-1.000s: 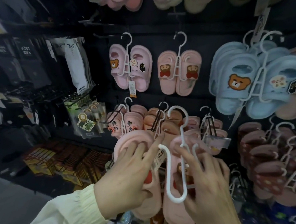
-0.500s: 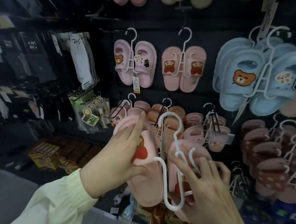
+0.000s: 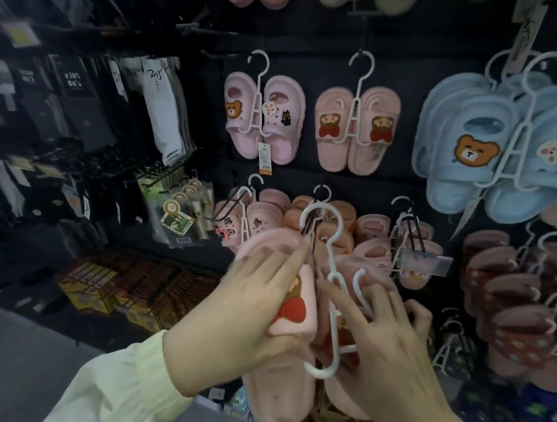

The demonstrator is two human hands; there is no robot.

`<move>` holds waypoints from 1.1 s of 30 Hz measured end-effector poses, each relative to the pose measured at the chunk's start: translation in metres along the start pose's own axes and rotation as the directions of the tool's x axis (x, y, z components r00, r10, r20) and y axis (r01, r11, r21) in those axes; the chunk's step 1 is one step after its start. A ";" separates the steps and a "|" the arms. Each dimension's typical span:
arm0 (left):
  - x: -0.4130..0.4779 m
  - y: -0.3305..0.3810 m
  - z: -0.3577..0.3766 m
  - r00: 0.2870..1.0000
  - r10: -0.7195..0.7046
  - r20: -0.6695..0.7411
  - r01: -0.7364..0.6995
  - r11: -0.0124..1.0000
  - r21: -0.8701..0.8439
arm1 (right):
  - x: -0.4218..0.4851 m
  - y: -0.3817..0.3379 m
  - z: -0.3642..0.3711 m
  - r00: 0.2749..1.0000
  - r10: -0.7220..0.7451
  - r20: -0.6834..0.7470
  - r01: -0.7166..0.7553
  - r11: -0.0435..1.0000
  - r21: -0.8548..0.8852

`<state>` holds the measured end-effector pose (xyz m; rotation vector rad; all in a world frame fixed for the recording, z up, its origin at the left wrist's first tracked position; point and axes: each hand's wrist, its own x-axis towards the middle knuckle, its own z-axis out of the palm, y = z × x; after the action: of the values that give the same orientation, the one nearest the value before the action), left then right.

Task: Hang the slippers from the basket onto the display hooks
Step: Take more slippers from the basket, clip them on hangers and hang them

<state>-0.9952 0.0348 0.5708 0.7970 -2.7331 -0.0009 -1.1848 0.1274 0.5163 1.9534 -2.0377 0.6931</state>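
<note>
A single wide-angle view is taken from the person's head, aimed forward and slightly down at close range onto a dark display wall (image 3: 404, 45), with both hands seen near the lower centre and edges visibly bent.

Both hands (image 3: 245, 309) on pink slipper pair (image 3: 290, 315) w/ white hanger (image 3: 327, 274).

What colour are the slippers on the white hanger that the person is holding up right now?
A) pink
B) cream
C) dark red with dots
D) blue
A: both the left hand and the right hand grip pink slippers clipped to the white hanger; the blue pairs hang untouched at right.
</note>
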 end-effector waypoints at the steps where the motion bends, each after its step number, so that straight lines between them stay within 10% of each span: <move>1: -0.002 0.003 0.004 1.000 0.018 0.001 -0.018 0.999 0.030 | 0.003 0.000 -0.003 1.000 -0.003 -0.016 0.004 1.000 0.010; 28: -0.027 -0.002 0.015 0.995 -0.006 -0.102 0.003 0.999 -0.033 | 0.019 0.037 -0.026 0.955 -0.092 0.282 -0.020 0.929 0.369; 33: -0.033 0.005 0.015 0.995 0.076 -0.063 -0.075 0.997 0.009 | 0.039 0.055 -0.020 0.995 -0.027 0.098 -0.036 0.811 0.584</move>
<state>-0.9755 0.0552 0.5473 0.6831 -2.7033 0.0488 -1.2449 0.1029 0.5424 2.3346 -2.0455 1.3916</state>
